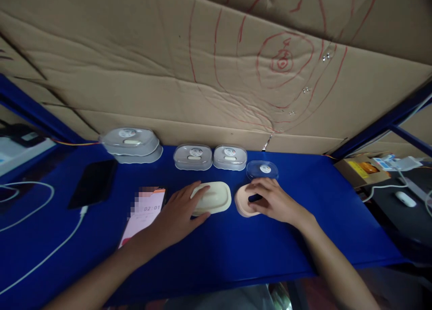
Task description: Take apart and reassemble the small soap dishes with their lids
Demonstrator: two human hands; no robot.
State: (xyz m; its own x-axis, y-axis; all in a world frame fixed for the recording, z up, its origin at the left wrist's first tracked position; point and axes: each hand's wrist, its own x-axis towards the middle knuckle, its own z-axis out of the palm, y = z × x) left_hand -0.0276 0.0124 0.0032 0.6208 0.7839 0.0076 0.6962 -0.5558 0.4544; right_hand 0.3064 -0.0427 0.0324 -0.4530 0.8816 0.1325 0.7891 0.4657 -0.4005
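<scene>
- Across a blue table [216, 260], seen from the head camera, two bare hands reach forward, side by side.
- At the center, a cream oval dish [218, 197] lies on the table. The left hand [184, 211] is at its left side, fingers loosely spread over the rim and thumb held apart along the near edge; the hand is open, touching the dish without closing around it.
- Just right of the dish sits a peach oval piece [241, 202]. The right hand [275, 199] arches over its right part, fingers half curled, with a clear gap between thumb and forefinger; whether the fingertips press on the piece cannot be told.
- Behind the hands are two gray containers [193, 157] with see-through tops and round stickers, side by side. A clear lid [262, 169] lies to their right, and a stack of similar containers [133, 143] stands to their left.
- Near the left forearm, a lit phone [145, 213] shows 02:01; beyond it lies a dark device [94, 179] with a white cable [72, 231].
- Behind everything rises a cardboard wall [135, 53] bearing red hand-drawn rings.
</scene>
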